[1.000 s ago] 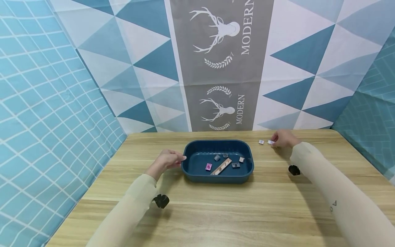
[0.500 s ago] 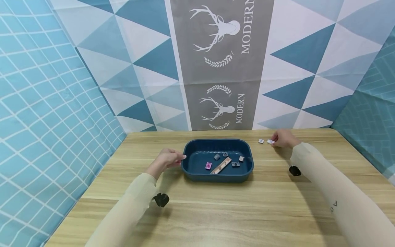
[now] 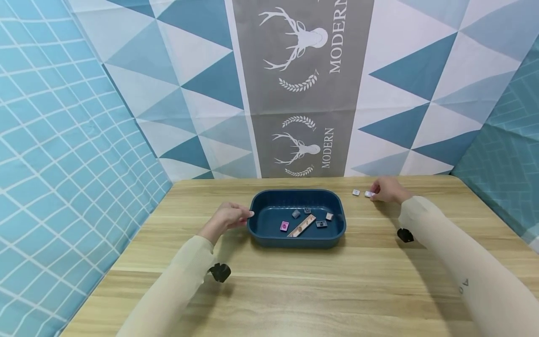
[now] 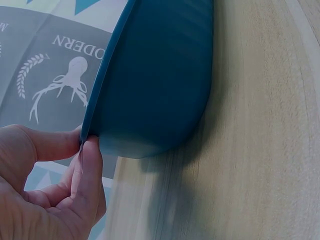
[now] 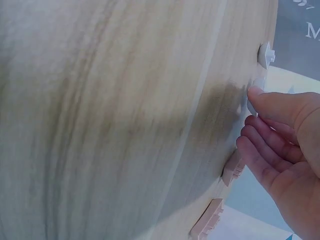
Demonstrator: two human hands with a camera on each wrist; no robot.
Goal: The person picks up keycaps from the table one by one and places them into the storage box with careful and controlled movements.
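Note:
My left hand (image 3: 229,216) pinches the left rim of a dark blue plastic basin (image 3: 294,244) between thumb and fingers; the left wrist view shows this grip on the basin wall (image 4: 155,75) closely. Toward the back right of the table, my right hand (image 3: 387,189) has thumb and fingertips on a small white toy brick (image 3: 369,194). The right wrist view shows that brick (image 5: 252,106) mostly covered by the thumb. Just left of it lies another white brick (image 3: 356,192), whose stud shows in the right wrist view.
Inside the basin lie a pink brick (image 3: 284,226), a long beige strip (image 3: 302,226), several grey pieces (image 3: 321,224) and a whitish one (image 3: 329,216). Two pinkish bricks (image 5: 233,167) sit below my right hand in the right wrist view. A patterned cloth (image 3: 294,103) hangs behind the table.
My right forearm has shifted slightly to the right, while its fingers stay at the white brick. The left hand and the basin hold their places.

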